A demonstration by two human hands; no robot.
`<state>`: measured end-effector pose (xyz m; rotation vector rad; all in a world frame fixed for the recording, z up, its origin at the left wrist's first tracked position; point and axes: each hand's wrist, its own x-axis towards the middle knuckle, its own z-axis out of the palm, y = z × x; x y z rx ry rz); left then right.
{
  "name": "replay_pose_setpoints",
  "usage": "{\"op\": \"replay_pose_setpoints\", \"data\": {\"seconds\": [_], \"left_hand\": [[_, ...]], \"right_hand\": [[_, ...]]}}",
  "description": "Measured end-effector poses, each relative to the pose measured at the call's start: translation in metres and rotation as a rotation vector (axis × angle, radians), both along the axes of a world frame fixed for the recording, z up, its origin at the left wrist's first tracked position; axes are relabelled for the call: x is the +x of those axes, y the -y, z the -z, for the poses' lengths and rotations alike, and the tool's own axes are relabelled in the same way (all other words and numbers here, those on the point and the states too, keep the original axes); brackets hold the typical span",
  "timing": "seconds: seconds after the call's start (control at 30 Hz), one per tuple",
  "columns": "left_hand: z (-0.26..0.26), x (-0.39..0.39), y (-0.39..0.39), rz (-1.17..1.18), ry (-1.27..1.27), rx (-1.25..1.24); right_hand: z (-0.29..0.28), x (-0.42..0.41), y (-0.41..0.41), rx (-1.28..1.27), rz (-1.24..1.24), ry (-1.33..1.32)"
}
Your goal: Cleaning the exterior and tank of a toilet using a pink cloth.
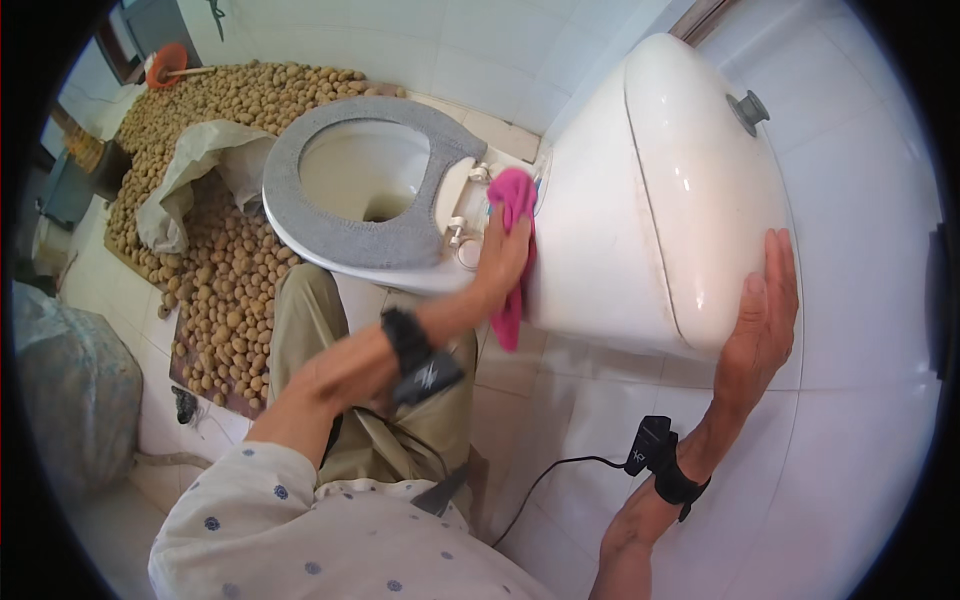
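Observation:
My left hand grips a bright pink cloth on the rear of the toilet bowl, beside the seat hinges and against the base of the white cistern. Part of the cloth hangs below the hand. With its thumb apart from the fingers, my right hand lies against the near end of the cistern lid and holds nothing. A grey fabric cover wraps the toilet seat, which is down around the open bowl. On the lid sits a grey flush knob.
Brown walnuts, as they appear, are heaped on the floor left of the toilet. A pale crumpled sack lies among them. A filled bag stands at far left. Behind the heap is an orange plunger-like tool. Tiled wall borders the cistern.

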<state>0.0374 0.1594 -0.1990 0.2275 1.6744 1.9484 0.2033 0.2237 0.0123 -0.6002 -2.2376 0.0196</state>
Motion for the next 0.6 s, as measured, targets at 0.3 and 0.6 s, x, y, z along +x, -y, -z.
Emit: {"op": "replay_pose_setpoints", "data": {"seconds": [0.3, 0.6], "left_hand": [[-0.094, 0.083, 0.055, 0.102, -0.904, 0.334], [-0.218, -0.017, 0.002, 0.236, -1.477, 0.201]], "right_hand": [[0.005, 0.000, -0.004, 0.121, -0.011, -0.035], [0.010, 0.001, -0.007, 0.169, 0.001, -0.145]]}}
